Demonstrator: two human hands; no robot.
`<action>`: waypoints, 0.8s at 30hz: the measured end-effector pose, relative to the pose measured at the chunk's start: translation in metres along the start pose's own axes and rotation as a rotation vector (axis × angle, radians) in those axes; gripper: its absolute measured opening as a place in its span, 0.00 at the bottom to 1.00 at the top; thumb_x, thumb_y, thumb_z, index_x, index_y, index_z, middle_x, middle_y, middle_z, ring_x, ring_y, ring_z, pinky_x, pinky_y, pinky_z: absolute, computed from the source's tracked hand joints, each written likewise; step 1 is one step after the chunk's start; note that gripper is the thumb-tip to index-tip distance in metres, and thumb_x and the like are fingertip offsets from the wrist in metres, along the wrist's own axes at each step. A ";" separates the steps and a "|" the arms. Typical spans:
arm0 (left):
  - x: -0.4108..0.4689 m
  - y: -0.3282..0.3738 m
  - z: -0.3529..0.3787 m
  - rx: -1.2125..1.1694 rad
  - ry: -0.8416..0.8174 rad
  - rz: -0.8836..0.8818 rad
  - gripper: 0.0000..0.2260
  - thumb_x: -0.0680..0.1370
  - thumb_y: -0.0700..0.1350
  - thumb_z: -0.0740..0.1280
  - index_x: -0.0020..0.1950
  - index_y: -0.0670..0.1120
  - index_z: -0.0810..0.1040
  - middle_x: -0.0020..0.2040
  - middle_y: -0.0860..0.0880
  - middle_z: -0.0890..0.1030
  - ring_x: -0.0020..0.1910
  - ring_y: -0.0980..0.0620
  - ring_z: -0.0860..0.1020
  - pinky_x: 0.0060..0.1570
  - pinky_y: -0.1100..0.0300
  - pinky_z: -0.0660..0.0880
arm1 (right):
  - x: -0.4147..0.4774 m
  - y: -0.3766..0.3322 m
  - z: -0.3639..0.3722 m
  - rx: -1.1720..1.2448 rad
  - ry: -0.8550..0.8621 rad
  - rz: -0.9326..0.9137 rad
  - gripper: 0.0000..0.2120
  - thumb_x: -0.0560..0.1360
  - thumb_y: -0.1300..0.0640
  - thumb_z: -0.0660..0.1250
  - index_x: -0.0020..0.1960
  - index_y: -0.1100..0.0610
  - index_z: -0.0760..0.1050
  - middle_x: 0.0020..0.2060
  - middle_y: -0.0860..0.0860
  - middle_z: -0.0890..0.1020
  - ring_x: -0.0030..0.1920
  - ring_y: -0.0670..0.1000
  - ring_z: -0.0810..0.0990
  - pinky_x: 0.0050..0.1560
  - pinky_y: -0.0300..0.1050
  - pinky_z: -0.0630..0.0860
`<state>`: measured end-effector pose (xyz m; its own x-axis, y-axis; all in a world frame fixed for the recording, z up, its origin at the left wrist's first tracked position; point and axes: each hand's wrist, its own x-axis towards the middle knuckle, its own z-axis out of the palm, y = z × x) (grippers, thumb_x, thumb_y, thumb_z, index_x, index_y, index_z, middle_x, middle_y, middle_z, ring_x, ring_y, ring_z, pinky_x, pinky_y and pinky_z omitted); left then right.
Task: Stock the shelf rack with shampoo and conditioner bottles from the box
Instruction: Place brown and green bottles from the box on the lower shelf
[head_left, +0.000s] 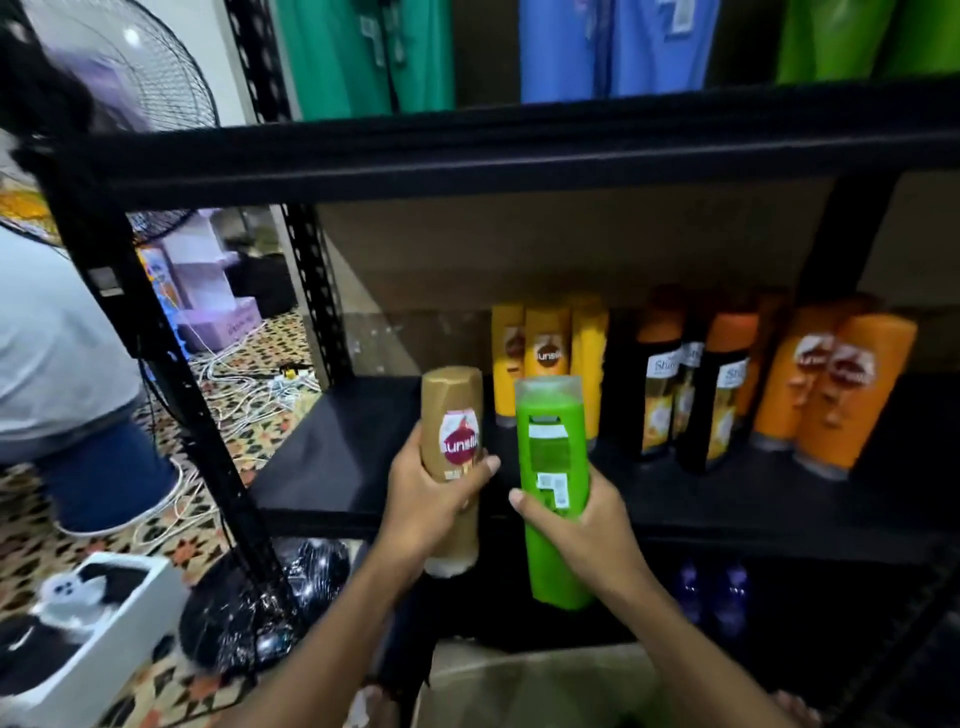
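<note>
My left hand grips a tan Sunsilk bottle, held upright in front of the black shelf rack. Beside it, my right hand grips a green bottle, its back label toward me. Both bottles hover at the front edge of the middle shelf. Standing on that shelf are yellow bottles, black-and-orange bottles and orange bottles. The cardboard box lies below my arms at the bottom of the view.
The shelf's left part is bare. Green and blue bottles stand on the shelf above; purple bottles sit below. A fan, a person in a grey shirt, loose cables and a white box are at the left on the patterned floor.
</note>
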<state>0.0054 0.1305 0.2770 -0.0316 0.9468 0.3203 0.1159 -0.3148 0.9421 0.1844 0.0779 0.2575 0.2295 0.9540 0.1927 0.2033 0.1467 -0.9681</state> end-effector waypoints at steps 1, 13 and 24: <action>0.015 0.005 -0.005 0.006 0.022 0.023 0.18 0.68 0.37 0.82 0.50 0.47 0.78 0.42 0.48 0.85 0.36 0.56 0.81 0.36 0.62 0.78 | 0.013 -0.006 0.007 -0.005 0.010 -0.031 0.18 0.68 0.53 0.82 0.54 0.52 0.80 0.44 0.46 0.87 0.45 0.44 0.85 0.48 0.45 0.81; 0.077 -0.041 -0.014 0.006 0.096 0.079 0.22 0.70 0.40 0.81 0.60 0.46 0.77 0.49 0.48 0.85 0.46 0.53 0.84 0.46 0.62 0.81 | 0.076 0.005 0.063 0.025 0.114 -0.080 0.26 0.70 0.50 0.79 0.64 0.43 0.72 0.51 0.38 0.81 0.51 0.37 0.80 0.54 0.42 0.77; 0.056 -0.093 -0.004 -0.045 0.083 -0.109 0.14 0.70 0.40 0.78 0.52 0.42 0.79 0.40 0.40 0.83 0.32 0.48 0.78 0.29 0.56 0.74 | 0.080 0.029 0.074 0.043 0.121 -0.088 0.33 0.70 0.52 0.79 0.70 0.45 0.68 0.57 0.44 0.81 0.57 0.46 0.81 0.59 0.51 0.80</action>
<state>-0.0111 0.2122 0.2079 -0.1239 0.9674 0.2209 0.0632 -0.2145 0.9747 0.1380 0.1778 0.2325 0.3259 0.8991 0.2921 0.1874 0.2414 -0.9522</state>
